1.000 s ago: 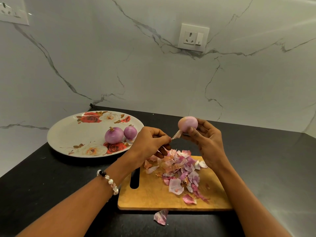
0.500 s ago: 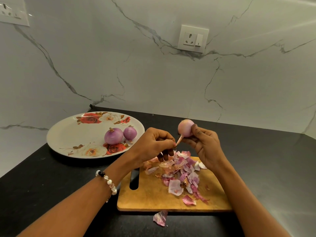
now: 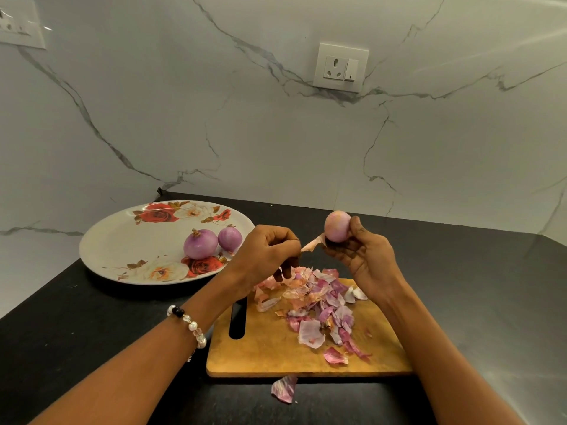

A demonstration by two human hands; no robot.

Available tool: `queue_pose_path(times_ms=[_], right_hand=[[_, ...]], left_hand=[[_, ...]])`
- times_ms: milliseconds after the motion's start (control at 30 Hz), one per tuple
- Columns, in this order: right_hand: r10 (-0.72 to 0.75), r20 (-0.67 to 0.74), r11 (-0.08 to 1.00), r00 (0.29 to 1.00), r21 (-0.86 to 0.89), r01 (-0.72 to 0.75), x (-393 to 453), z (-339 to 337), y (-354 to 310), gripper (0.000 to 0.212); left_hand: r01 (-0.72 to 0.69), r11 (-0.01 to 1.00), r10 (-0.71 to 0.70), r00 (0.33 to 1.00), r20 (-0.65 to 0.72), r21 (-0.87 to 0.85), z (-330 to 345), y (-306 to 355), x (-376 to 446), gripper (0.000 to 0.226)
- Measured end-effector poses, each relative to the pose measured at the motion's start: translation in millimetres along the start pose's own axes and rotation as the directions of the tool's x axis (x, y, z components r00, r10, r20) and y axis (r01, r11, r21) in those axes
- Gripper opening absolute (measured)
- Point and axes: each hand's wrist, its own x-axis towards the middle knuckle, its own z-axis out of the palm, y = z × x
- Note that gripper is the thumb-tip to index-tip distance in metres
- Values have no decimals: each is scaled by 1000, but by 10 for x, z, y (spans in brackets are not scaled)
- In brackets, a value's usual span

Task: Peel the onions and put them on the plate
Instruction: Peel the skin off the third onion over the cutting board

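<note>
The left hand (image 3: 264,256) hid the plate's (image 3: 122,240) rim at three o'clock and part of the peel pile (image 3: 319,302). The right hand's (image 3: 365,259) fingers covered the onion's (image 3: 337,226) underside. Both forearms ran off the bottom edge. A wall socket (image 3: 18,26) was cut off at ten o'clock.

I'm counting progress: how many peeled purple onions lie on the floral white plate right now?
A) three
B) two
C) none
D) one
B: two peeled purple onions sit side by side on the floral white plate; a third pale onion is in the right hand.
</note>
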Motion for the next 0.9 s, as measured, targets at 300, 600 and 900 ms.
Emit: queue_pose_path(times_ms=[300,600,900], right_hand=[[57,-28,992,998,-113,-59,-5,-32,-13,30],[139,28,977,990,-170,-132,-64,73,14,35],[222,169,967,960,-162,-195,-98,83,5,33]], left_hand=[[-36,998,15,940,-342,-55,-21,-110,66,23],[-47,994,62,986,-157,101,61,-134,38,70],[-92,950,166,958,-232,299,107,-172,30,21]])
